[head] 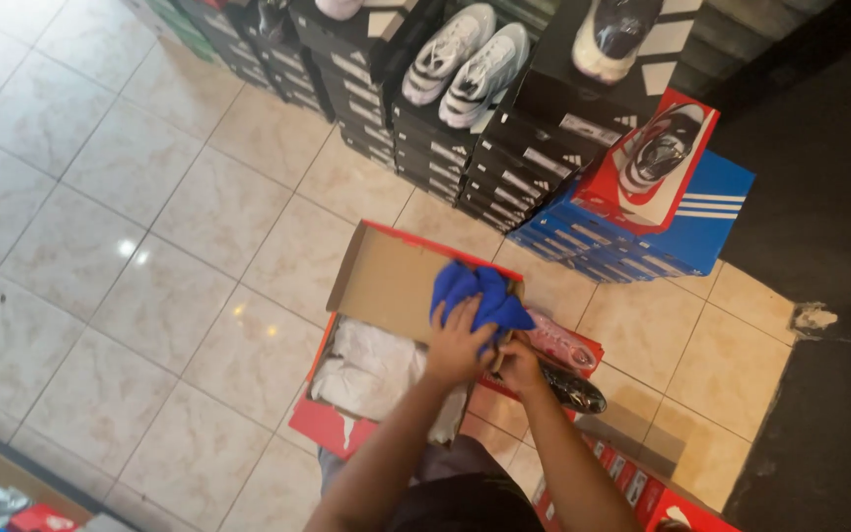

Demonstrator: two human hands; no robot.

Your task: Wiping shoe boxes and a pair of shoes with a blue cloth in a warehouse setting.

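Head view shows our left hand (457, 347) closed on a blue cloth (479, 296) above the open red shoebox (332, 422) on the floor; our right hand (522, 366) pinches a dark shoe (573, 390), which we judge could slip and fall from so shallow a grip.

Far from us we see stacked black shoe boxes (415, 128) topped by white sneakers (465, 64), a blue box stack (642, 232) to the right, all on glossy beige floor tiles (120, 246).

One blue cloth (479, 296), one open red shoebox (386, 286), two hands (457, 347), four displayed shoes (465, 61).
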